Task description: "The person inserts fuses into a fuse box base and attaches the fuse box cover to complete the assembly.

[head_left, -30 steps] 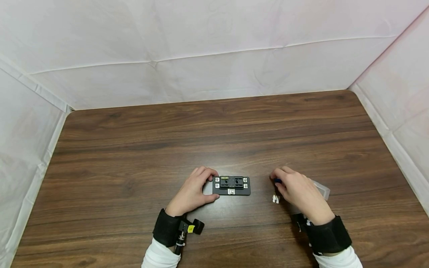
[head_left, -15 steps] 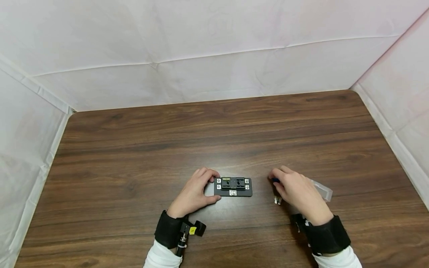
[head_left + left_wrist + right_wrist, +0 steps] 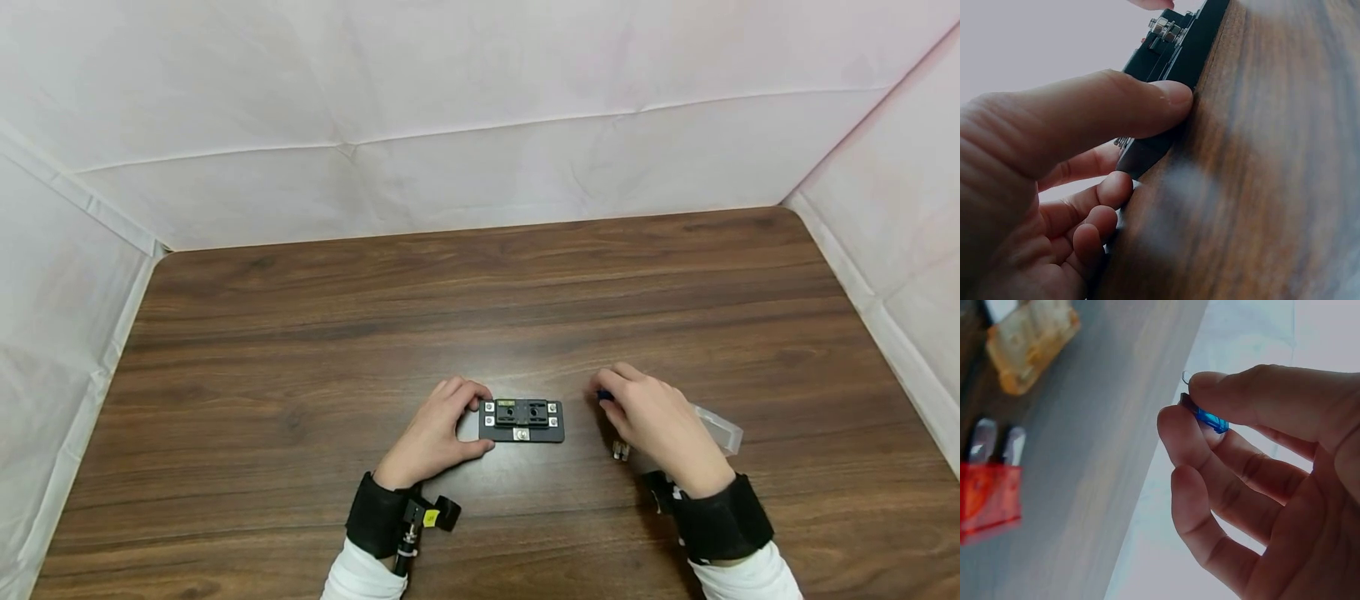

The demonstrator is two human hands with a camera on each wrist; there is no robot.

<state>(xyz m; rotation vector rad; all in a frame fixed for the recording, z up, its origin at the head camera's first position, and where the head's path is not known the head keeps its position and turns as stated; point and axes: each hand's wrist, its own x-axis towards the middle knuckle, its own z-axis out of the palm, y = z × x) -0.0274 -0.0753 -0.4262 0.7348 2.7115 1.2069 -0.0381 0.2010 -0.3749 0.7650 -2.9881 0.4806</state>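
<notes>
A black fuse holder (image 3: 521, 412) with silver screw terminals lies flat on the table. My left hand (image 3: 427, 437) grips its left end, thumb (image 3: 1169, 100) on the near edge and fingers at the far side. To the right, my right hand (image 3: 660, 421) pinches a blue blade fuse (image 3: 1213, 420) between thumb and fingertips, off the table. The fingers cover much of that fuse. In the right wrist view, a red blade fuse (image 3: 991, 500) and an amber blade fuse (image 3: 1032, 350) lie on the table. From the head, only metal prongs (image 3: 621, 451) show below the right hand.
A clear plastic box (image 3: 723, 432) sits just beyond the right hand, partly hidden by it. White cloth walls (image 3: 480, 179) stand along the back and both sides of the wooden table (image 3: 315, 350).
My right hand has shifted a little to the left with the blue blade fuse, away from the fuses on the table. My left hand stays on the fuse holder.
</notes>
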